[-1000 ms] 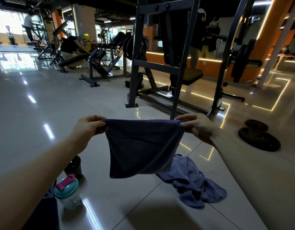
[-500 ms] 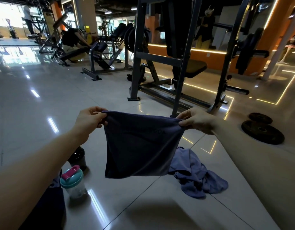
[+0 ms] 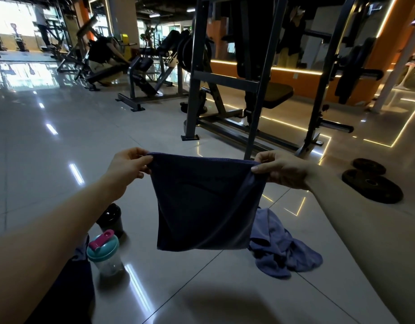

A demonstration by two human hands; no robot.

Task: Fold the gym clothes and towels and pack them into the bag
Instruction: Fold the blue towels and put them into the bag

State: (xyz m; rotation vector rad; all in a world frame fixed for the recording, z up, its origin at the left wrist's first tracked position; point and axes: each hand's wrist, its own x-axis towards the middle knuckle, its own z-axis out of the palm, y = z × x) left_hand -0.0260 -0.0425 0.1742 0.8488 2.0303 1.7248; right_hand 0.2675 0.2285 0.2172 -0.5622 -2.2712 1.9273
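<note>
Left hand (image 3: 127, 168) and right hand (image 3: 283, 170), both raised in front of the person, each grasping one top corner of a dark blue towel (image 3: 201, 202). The left thumb and fingers pinch the top left corner. The right thumb and curled fingers pinch the top right corner. The top edge of the towel runs nearly straight and taut between the two hands. The cloth hangs below it in the air, clear of the tiled floor (image 3: 61, 160), and its lower edge is roughly level. Two layers show along its right edge.

On the floor just right of and beyond the hanging towel lies a crumpled lighter blue garment (image 3: 290, 251), partly hidden by the towel. To the near left stands a clear shaker bottle (image 3: 104, 252) with a teal lid and a pink cap, upright. A black bottle (image 3: 110, 217) stands just beyond it. A dark fabric mass (image 3: 68, 288) lies under the left forearm at the near left edge, and what it is cannot be told.

At the far right two black weight plates (image 3: 372, 185) lie flat on the floor, touching or overlapping. A grey steel rack (image 3: 194, 90) with a padded bench (image 3: 276, 94) stands beyond the hands.
</note>
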